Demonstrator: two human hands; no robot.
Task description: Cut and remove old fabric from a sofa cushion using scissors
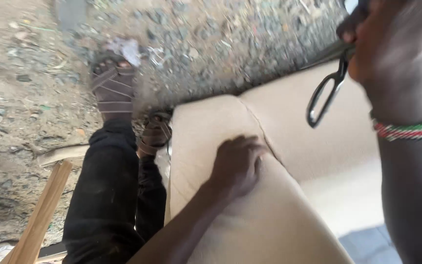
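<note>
Pressing palm-down, fingers curled, the left hand (238, 164) rests on beige upholstery (269, 215); the raised right hand (391, 44) clasps black scissors (326, 93) hanging just above the fabric

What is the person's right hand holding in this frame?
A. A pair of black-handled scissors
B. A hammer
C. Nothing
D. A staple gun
A: the right hand is raised at the upper right with black-handled scissors hanging from it, loops down, above the beige upholstered cushion.

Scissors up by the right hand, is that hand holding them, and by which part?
Yes. The right hand holds the black scissors at the blade end; the handle loops hang free below. The left hand only presses on the beige cushion.
</note>
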